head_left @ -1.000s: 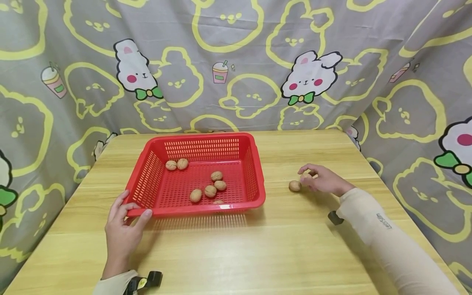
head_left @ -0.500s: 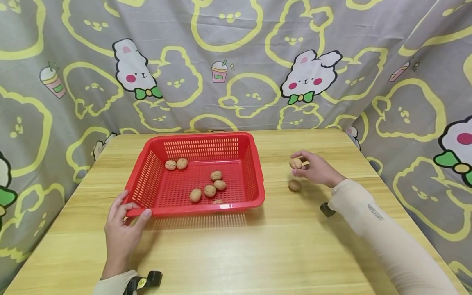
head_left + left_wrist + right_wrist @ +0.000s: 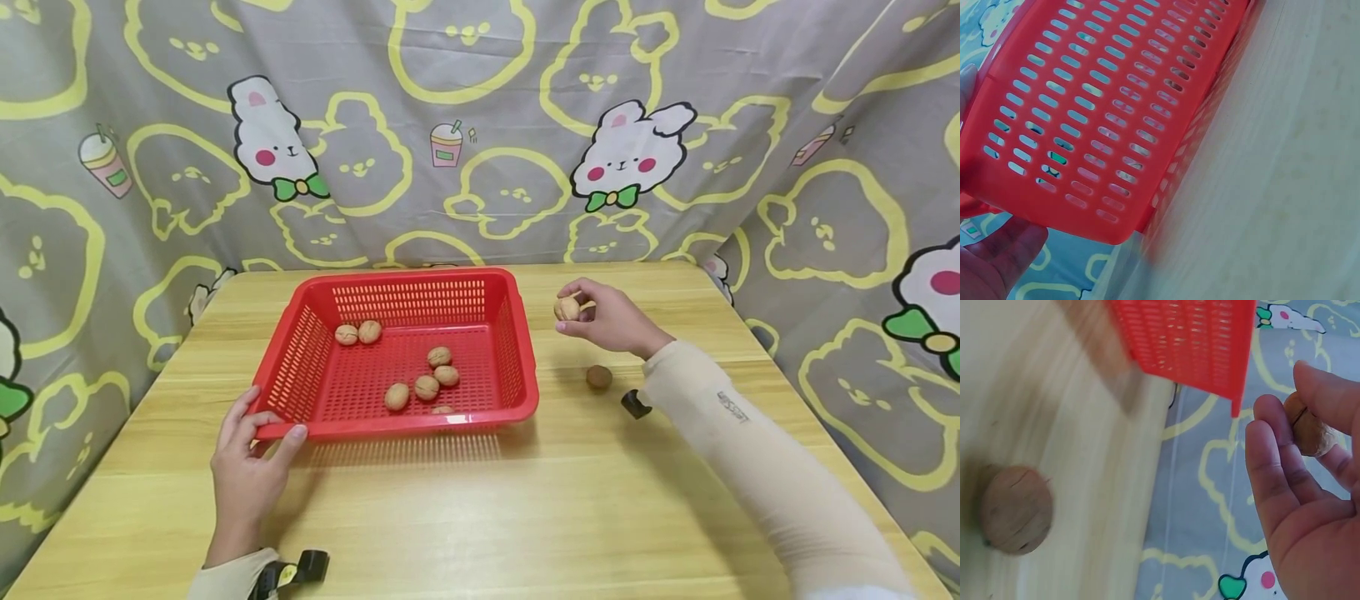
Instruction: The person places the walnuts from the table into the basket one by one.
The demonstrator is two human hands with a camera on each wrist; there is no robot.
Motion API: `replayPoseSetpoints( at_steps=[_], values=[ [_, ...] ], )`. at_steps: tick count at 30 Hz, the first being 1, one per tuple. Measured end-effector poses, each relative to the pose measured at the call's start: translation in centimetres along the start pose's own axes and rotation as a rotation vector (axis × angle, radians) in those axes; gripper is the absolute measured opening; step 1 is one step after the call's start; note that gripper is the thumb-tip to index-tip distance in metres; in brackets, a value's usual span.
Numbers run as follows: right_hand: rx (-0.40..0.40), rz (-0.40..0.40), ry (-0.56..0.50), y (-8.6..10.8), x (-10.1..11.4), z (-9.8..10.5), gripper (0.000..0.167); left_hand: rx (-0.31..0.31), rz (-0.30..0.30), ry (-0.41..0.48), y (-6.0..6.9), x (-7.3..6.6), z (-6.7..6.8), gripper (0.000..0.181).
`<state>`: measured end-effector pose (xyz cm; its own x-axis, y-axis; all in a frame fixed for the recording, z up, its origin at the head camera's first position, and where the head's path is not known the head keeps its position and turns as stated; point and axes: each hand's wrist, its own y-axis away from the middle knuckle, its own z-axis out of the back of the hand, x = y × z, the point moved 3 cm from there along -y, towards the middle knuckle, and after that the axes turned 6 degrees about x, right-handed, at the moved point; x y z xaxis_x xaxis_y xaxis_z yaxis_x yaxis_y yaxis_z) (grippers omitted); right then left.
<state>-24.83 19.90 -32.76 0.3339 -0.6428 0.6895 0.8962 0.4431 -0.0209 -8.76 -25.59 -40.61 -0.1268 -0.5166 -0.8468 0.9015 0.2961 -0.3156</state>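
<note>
A red slotted plastic basket (image 3: 423, 429) stands on the table, with several walnuts (image 3: 427, 387) spread over its floor. My left hand (image 3: 251, 467) grips the basket's near left corner, thumb on the rim; in the left wrist view its fingers show below the basket wall. My right hand (image 3: 618, 319) pinches a walnut (image 3: 567, 309) between thumb and fingers, held above the table just right of the basket. Another walnut (image 3: 598, 377) lies on the table below that hand; it also shows at the left of the right wrist view.
The wooden table (image 3: 480, 517) has its far edge close to a grey curtain (image 3: 495, 125) printed with yellow outlines and rabbits. The same fabric hangs at both sides. Black wrist cameras (image 3: 313, 567) sit on both wrists.
My right hand has lifted one walnut off the table and carried it left and away from me toward the basket. The other walnut stayed put. My left hand stays at the basket corner.
</note>
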Motion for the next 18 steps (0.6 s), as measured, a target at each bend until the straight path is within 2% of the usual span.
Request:
replayPoseSetpoints(
  at_steps=[10,18],
  values=[
    [0.003,0.026,-0.037,-2.0,1.9,-0.4,0.047,-0.004,-0.017,0.016,0.0,-0.1,0.0,0.028],
    [0.014,0.008,-0.081,-3.6,3.2,-0.9,0.047,-0.014,-0.028,0.018,0.0,0.1,0.1,0.027]
  ],
)
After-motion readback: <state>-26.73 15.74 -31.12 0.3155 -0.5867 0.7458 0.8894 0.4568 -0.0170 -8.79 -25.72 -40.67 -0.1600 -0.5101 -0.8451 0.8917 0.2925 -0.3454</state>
